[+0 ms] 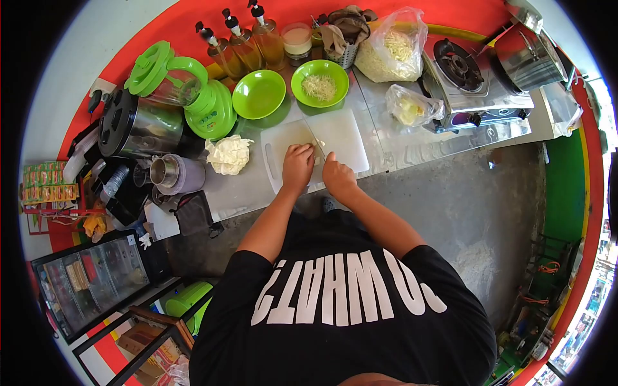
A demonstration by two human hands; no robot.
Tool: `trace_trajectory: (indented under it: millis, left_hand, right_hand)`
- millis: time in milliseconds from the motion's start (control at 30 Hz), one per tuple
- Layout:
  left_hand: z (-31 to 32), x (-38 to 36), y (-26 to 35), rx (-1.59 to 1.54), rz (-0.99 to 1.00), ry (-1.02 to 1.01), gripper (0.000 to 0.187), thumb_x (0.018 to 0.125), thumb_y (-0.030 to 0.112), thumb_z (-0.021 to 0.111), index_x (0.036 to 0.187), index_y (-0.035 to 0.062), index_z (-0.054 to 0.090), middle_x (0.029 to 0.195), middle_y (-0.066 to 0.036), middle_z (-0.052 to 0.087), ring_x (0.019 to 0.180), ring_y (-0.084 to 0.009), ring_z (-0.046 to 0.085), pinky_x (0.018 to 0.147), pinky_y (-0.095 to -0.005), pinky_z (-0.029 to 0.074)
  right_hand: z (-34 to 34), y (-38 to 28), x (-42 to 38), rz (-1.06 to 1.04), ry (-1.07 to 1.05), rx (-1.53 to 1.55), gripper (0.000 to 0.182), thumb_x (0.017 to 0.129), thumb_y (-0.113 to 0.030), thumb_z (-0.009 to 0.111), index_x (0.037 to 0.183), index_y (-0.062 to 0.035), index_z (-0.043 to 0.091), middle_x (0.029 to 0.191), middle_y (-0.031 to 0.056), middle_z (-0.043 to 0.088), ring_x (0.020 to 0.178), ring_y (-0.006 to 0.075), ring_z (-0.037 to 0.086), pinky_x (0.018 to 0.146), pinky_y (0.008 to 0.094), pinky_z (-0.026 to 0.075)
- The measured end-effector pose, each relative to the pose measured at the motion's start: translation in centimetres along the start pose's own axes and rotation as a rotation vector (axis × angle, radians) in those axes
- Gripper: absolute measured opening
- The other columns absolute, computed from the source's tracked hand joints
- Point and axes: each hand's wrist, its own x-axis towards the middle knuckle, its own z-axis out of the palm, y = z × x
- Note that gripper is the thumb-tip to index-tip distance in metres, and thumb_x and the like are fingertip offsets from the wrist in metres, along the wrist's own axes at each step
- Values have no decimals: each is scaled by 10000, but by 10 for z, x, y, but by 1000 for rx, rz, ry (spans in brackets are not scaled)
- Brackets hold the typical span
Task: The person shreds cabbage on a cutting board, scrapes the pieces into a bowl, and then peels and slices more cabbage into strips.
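My left hand (299, 168) rests on the white cutting board (347, 138) with its fingers bent and pressed down. What lies under those fingers is mostly hidden. Close beside it, my right hand (339, 177) is closed around a knife, whose thin blade (311, 132) points away from me over the board. Small pale pieces (322, 143) lie by the blade. Beyond the board stand two green bowls: the right bowl (343, 82) holds pale shreds (318, 87), while the left bowl (259, 94) shows a bare inside. A pale, crumpled lump (229, 154) sits left of the board.
Pump bottles (243, 48) line the wall behind the bowls. A green blender (209, 109) and a metal pot (151, 128) stand left. To the right are a large bag of pale shreds (393, 51), a smaller bag (412, 108) and a gas stove (476, 83) with a tall pot (531, 58).
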Motion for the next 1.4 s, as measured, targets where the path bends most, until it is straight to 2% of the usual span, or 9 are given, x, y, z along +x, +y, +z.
trace_trajectory:
  millis: [300,567,767,867,967,1033,1233,1333,1400]
  left_hand:
    - [-3,5,6,29,22,-10,237,849,30,618,1068,-9,699,1112,-117,696,1037,-333,607,947,-427,494]
    - [-7,4,3,66,61,-24,248,817,11,621,1051,-10,701,1119,-112,699,1037,-329,614,923,-432,506]
    - [-8,5,2,51,95,-36,265,798,-5,621,1050,-7,705,1125,-104,703,1029,-326,620,923,-427,506]
    - [-8,4,0,49,102,-47,275,792,-7,623,1053,-6,709,1135,-103,706,1042,-322,624,924,-429,503]
    - [-5,2,-4,54,88,-43,291,786,-11,624,1061,-4,715,1147,-106,709,1054,-319,627,927,-432,499]
    - [-7,2,-3,61,68,-25,301,783,-14,623,1068,-3,720,1154,-107,710,1059,-318,628,931,-433,497]
    - [-11,4,-3,27,98,-65,286,788,-15,615,1050,0,728,1119,-114,723,1046,-329,642,919,-425,505]
    - [-9,3,-3,12,98,-37,294,780,-7,620,1051,11,733,1123,-109,726,1049,-325,645,917,-424,503]
    - [-10,3,-4,40,74,-59,296,784,0,625,1059,15,735,1135,-114,728,1055,-320,647,921,-426,503]
  right_hand:
    - [-34,-10,-12,-47,-58,-76,298,884,-40,640,1105,48,460,957,280,725,956,420,733,830,465,598]
    - [-4,-2,0,9,-67,16,331,888,-47,640,1136,59,449,1014,292,716,996,429,720,840,465,595]
    - [-18,-2,12,-138,10,-131,243,946,-90,568,1111,58,470,943,250,736,927,390,745,807,424,609]
    - [-14,-3,-3,-112,-27,-130,271,932,-88,592,1117,63,465,958,249,736,932,389,745,815,419,607]
    - [-3,-4,-7,-34,-51,-24,322,888,-43,642,1126,62,451,1018,296,714,996,438,717,870,467,585]
    - [0,-9,0,27,2,39,297,902,-58,624,1117,58,455,1019,298,714,994,437,718,868,472,585]
    - [-22,-12,0,-77,-36,-65,228,962,-93,529,1115,58,452,1036,309,708,1023,439,709,894,487,571]
    - [0,-8,-3,-41,20,-70,299,934,-87,607,1147,58,454,1002,256,726,985,400,731,853,431,598]
    - [9,-8,0,-6,27,-22,276,952,-97,583,1145,50,451,1005,262,725,983,406,729,858,437,595]
